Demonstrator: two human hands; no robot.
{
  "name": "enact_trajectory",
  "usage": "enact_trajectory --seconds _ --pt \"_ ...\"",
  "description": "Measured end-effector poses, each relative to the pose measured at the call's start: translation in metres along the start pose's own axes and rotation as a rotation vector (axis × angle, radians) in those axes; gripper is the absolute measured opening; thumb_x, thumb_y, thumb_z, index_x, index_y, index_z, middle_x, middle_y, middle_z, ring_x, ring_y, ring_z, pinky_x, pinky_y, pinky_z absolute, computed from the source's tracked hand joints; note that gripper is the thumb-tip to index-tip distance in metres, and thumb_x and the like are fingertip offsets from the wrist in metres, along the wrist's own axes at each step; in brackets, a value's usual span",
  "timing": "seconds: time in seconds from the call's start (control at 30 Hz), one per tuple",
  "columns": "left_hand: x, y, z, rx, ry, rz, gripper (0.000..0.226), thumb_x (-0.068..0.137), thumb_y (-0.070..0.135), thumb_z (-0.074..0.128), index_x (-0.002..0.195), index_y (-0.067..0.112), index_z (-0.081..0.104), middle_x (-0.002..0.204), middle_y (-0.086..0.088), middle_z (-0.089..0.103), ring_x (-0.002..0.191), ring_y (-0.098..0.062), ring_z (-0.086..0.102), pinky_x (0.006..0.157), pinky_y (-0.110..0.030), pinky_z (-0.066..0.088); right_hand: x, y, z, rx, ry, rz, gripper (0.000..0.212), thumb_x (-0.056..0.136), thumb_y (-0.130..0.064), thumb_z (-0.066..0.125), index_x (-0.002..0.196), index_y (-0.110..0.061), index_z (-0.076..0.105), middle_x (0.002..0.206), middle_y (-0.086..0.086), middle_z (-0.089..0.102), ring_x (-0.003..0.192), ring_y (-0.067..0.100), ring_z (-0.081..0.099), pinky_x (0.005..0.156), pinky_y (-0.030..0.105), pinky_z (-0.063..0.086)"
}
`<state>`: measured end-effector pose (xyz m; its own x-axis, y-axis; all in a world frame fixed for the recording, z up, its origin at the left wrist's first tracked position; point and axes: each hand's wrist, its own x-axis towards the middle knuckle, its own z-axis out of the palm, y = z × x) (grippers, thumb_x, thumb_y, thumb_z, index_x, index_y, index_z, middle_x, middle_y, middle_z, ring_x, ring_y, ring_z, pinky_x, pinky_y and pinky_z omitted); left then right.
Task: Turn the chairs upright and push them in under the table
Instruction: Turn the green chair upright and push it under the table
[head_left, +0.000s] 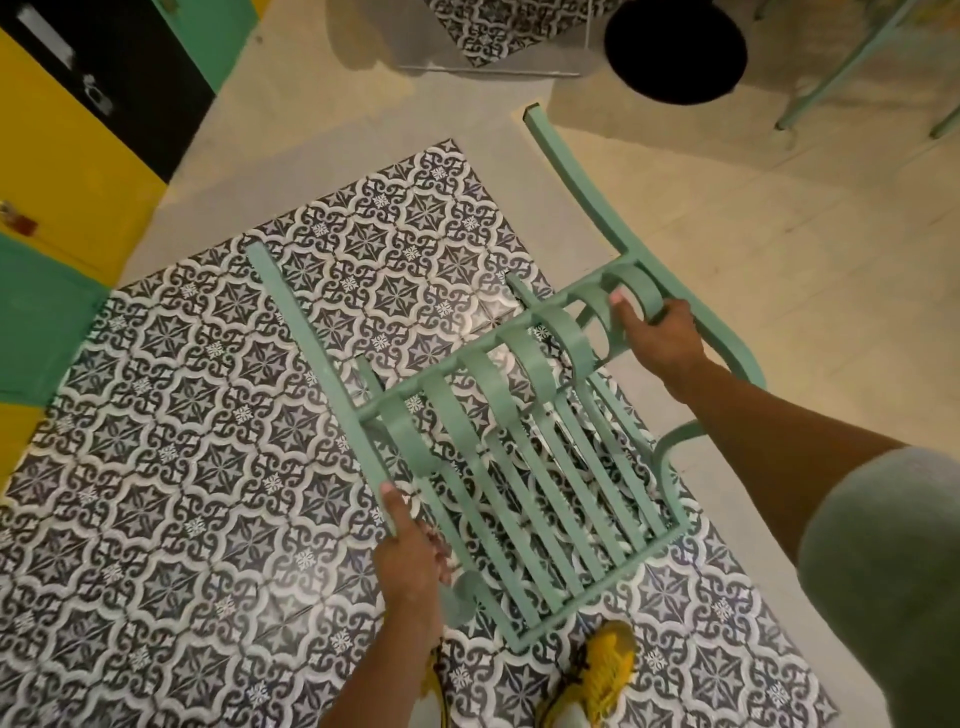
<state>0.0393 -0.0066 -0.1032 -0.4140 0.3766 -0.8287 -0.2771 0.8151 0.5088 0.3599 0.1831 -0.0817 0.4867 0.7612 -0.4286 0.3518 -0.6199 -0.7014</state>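
Note:
A mint-green metal slatted chair (524, 457) is tipped over just in front of me, above the patterned tile floor, its legs pointing away to the upper left and upper right. My left hand (410, 556) grips the chair's frame rail at its near left side. My right hand (657, 338) is closed around a curled slat end at the right edge of the seat. The chair's lower frame corner is near my yellow shoes (597, 675). The table is not clearly in view.
Green legs of other furniture (841, 67) stand at the top right beside a round black object (675, 49). A yellow, black and green wall or cabinet (67, 156) runs along the left. Plain beige floor lies to the right.

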Motion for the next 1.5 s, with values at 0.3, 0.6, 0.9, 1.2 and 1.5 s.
enact_trajectory --seconds 0.3,0.6,0.9,1.2,1.5 --pt "0.038 0.076 0.003 0.256 0.030 0.134 0.080 0.089 0.090 0.040 0.080 0.013 0.057 0.066 -0.003 0.048 0.053 -0.018 0.042 0.055 -0.030 0.042 0.002 0.000 -0.002 0.036 0.036 0.079 0.073 0.092 -0.070 0.069 0.132 -0.010 0.063 0.121 0.013 0.072 0.111 0.035 0.070 0.102 0.050 0.059" --pt "0.066 0.127 0.045 0.462 -0.078 0.266 0.078 0.088 0.092 0.040 0.069 0.017 0.054 0.058 -0.001 0.049 0.046 -0.017 0.042 0.051 -0.030 0.039 0.000 0.041 -0.030 0.124 0.256 0.165 0.079 0.090 -0.071 0.070 0.134 -0.006 0.058 0.125 0.016 0.070 0.117 0.035 0.068 0.106 0.050 0.056" --pt "0.075 0.147 0.085 0.519 -0.184 0.363 0.072 0.094 0.081 0.050 0.090 0.010 0.064 0.065 -0.001 0.053 0.050 -0.015 0.043 0.049 -0.027 0.038 -0.025 0.073 -0.049 0.263 0.384 0.309 0.079 0.089 -0.072 0.070 0.135 -0.009 0.051 0.124 0.011 0.063 0.109 0.030 0.065 0.102 0.045 0.057" --pt "0.082 0.159 0.089 0.599 -0.254 0.450 0.073 0.095 0.079 0.050 0.099 0.010 0.072 0.079 -0.008 0.064 0.066 -0.021 0.055 0.071 -0.038 0.050 -0.046 0.075 -0.054 0.247 0.412 0.171 0.037 0.098 -0.055 0.070 0.099 -0.020 0.058 0.102 0.006 0.066 0.101 0.032 0.068 0.079 0.031 0.057" --pt "0.065 0.122 0.047 0.628 -0.237 0.565 0.067 0.092 0.079 0.057 0.100 0.016 0.075 0.089 -0.004 0.076 0.082 -0.023 0.068 0.072 -0.036 0.051 -0.139 0.112 -0.092 -0.068 0.380 -0.113 0.046 0.106 -0.038 0.062 0.147 -0.019 0.051 0.142 0.000 0.057 0.131 0.016 0.058 0.108 0.038 0.052"
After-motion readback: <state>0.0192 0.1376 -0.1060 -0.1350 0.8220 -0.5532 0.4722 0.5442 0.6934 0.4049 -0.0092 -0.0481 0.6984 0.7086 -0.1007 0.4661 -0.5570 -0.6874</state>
